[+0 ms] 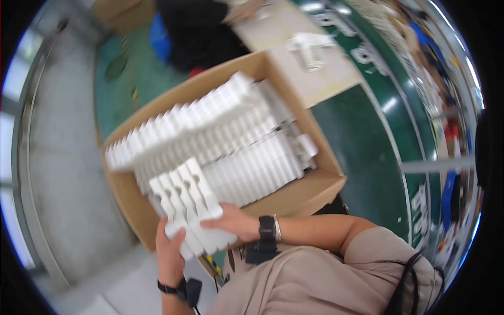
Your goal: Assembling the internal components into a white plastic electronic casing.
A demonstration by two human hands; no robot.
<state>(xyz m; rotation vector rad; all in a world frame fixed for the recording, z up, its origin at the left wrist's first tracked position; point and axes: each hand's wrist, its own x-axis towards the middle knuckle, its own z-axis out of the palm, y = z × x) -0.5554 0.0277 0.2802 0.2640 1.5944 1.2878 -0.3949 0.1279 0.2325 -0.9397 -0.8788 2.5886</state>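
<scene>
Between my two hands is a stack of several white plastic parts [184, 202], thin shaped pieces with notched edges, lying side by side. My left hand [169, 249] grips the stack at its near left end, thumb on top. From the right, my right hand [231, 221] presses on its other side with the fingers closed around it. The stack is over the near left part of a large open cardboard box [294, 197]. Inside the box stand rows of similar white parts [252, 168], packed upright in long lines. The picture is somewhat blurred.
Beyond the box, a person in dark clothing [202, 31] works at a pale tabletop [273, 31] with a white bracket-like part [311, 50] on it. To the right runs a green conveyor [383, 100] carrying white parts. A grey wall [68, 142] stands at left.
</scene>
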